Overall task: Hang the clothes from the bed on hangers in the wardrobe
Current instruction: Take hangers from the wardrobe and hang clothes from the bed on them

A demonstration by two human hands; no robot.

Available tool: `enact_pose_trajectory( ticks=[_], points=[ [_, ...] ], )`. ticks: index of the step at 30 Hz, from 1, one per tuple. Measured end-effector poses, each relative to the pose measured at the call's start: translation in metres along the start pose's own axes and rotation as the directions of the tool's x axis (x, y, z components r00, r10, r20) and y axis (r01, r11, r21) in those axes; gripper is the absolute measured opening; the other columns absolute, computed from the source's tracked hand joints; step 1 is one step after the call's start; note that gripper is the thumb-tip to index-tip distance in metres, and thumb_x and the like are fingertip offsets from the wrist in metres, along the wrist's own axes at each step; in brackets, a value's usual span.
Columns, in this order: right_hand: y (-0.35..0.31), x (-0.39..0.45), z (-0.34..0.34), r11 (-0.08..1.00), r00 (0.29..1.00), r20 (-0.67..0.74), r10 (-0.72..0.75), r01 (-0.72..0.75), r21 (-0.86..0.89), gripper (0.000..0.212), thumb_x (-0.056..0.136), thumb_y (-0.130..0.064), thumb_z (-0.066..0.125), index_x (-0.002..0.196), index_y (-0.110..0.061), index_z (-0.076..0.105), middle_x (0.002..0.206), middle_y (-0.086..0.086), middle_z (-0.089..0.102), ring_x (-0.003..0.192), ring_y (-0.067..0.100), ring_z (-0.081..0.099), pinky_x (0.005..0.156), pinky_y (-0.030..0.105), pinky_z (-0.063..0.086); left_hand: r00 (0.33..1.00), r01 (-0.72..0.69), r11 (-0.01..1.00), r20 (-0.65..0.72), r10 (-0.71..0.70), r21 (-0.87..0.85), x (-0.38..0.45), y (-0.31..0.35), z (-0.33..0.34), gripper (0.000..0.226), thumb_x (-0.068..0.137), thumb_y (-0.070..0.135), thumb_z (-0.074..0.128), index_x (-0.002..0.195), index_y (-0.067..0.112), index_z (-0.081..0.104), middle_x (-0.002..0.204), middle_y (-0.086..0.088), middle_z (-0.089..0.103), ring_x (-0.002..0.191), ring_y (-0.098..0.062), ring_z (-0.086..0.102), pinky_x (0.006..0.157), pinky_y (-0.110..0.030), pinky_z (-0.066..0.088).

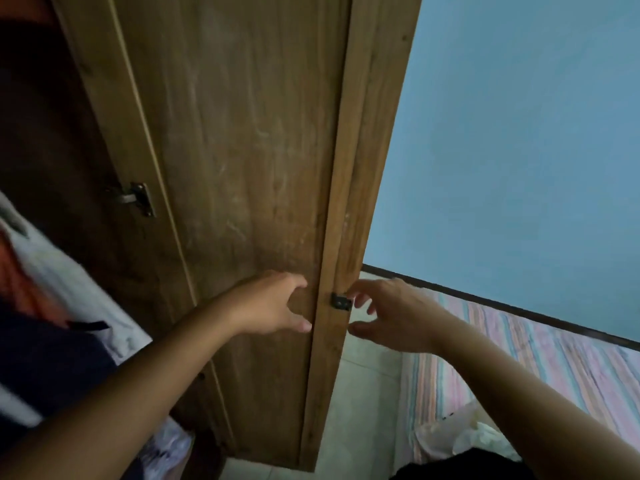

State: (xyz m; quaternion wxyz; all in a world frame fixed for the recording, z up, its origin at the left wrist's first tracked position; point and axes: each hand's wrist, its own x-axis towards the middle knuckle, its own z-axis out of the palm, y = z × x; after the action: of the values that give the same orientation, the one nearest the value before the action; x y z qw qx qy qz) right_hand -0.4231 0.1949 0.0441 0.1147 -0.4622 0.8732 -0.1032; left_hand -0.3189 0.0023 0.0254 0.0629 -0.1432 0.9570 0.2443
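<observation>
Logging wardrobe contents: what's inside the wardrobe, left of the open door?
Inside the wardrobe, only dark interior shows, with blurred white, orange and navy clothes at its lower left. Hangers and rail cannot be seen.

The wardrobe door [242, 150] is brown wood with a small black latch [341, 301] on its edge, the wall [519, 133] is light blue, the bed sheet [536, 358] has pink, blue and white stripes, and the hanging clothes [52, 306] are white, orange and dark blue.
</observation>
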Motion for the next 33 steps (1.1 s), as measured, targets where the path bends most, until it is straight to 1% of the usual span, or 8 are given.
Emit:
enact_pose_trajectory(
  ticks=[4,8,11,16,21,24,27,33],
  points=[
    [-0.018,0.024,-0.011,0.989,0.989,0.057,-0.135,0.138,-0.048,0.037,0.093,-0.034,0.065,0.129,-0.024,0.059,0.120,-0.006,0.066,0.101,0.012,0.065,0.085,0.023,0.055,0.991,0.128,0.992,-0.036,-0.129,-0.015,-0.011,-0.016,-0.004,0.082,0.081,0.047,0.073,0.150,0.034,0.029,0.153,0.006,0.037,0.136,-0.016,0.041,0.105,-0.037,0.042],
    [-0.037,0.050,-0.016,0.964,0.968,0.065,-0.243,0.248,-0.091,0.047,0.091,-0.034,0.067,0.136,-0.025,0.054,0.123,-0.005,0.065,0.101,0.015,0.066,0.086,0.030,0.058,0.972,0.223,0.975,-0.073,-0.224,-0.027,-0.022,-0.030,-0.015,0.082,0.082,0.050,0.071,0.150,0.034,0.030,0.153,0.006,0.037,0.137,-0.016,0.041,0.104,-0.034,0.042],
    [-0.051,0.066,-0.017,0.939,0.944,0.087,-0.318,0.326,-0.107,0.053,0.089,-0.038,0.069,0.138,-0.027,0.050,0.128,-0.006,0.063,0.106,0.015,0.064,0.090,0.032,0.056,0.955,0.267,0.956,-0.104,-0.279,-0.121,-0.031,-0.046,-0.024,0.075,0.079,0.054,0.071,0.145,0.037,0.038,0.146,0.009,0.047,0.127,-0.012,0.050,0.102,-0.037,0.046],
    [-0.081,0.091,-0.010,0.909,0.912,0.096,-0.400,0.407,-0.086,0.055,0.089,-0.044,0.067,0.138,-0.030,0.046,0.130,-0.006,0.059,0.110,0.014,0.059,0.093,0.036,0.053,0.923,0.320,0.933,-0.169,-0.347,-0.165,-0.057,-0.068,-0.042,0.069,0.085,0.045,0.071,0.144,0.032,0.040,0.141,0.012,0.048,0.118,-0.004,0.050,0.092,-0.025,0.045],
    [-0.120,0.116,-0.006,0.901,0.900,0.109,-0.423,0.430,-0.052,0.057,0.088,-0.053,0.065,0.138,-0.031,0.047,0.129,-0.009,0.059,0.108,0.013,0.060,0.090,0.033,0.052,0.889,0.395,0.914,-0.209,-0.407,-0.096,-0.085,-0.100,-0.064,0.075,0.080,0.053,0.072,0.145,0.032,0.040,0.139,0.006,0.051,0.119,-0.011,0.051,0.100,-0.036,0.047],
    [-0.148,0.129,-0.004,0.887,0.885,0.122,-0.450,0.459,-0.056,0.053,0.088,-0.053,0.066,0.134,-0.029,0.052,0.123,-0.006,0.063,0.108,0.017,0.062,0.090,0.037,0.053,0.864,0.420,0.904,-0.270,-0.424,-0.078,-0.101,-0.116,-0.079,0.076,0.083,0.051,0.071,0.146,0.026,0.038,0.128,0.001,0.055,0.102,-0.009,0.050,0.087,-0.027,0.046],
    [-0.176,0.142,-0.001,0.867,0.868,0.088,-0.489,0.494,-0.058,0.045,0.089,-0.051,0.065,0.126,-0.028,0.058,0.119,-0.001,0.066,0.106,0.021,0.064,0.091,0.043,0.054,0.825,0.447,0.891,-0.346,-0.446,-0.081,-0.116,-0.136,-0.093,0.071,0.083,0.051,0.071,0.143,0.026,0.043,0.111,0.006,0.055,0.096,-0.010,0.052,0.081,-0.027,0.046],
    [-0.233,0.171,0.006,0.836,0.835,0.081,-0.544,0.548,-0.038,0.023,0.093,-0.040,0.058,0.094,-0.019,0.067,0.098,0.005,0.069,0.092,0.023,0.067,0.082,0.043,0.057,0.760,0.508,0.860,-0.448,-0.471,-0.041,-0.139,-0.166,-0.116,0.067,0.085,0.050,0.069,0.142,0.024,0.045,0.137,-0.003,0.054,0.121,-0.022,0.053,0.092,-0.030,0.045]
  ],
)
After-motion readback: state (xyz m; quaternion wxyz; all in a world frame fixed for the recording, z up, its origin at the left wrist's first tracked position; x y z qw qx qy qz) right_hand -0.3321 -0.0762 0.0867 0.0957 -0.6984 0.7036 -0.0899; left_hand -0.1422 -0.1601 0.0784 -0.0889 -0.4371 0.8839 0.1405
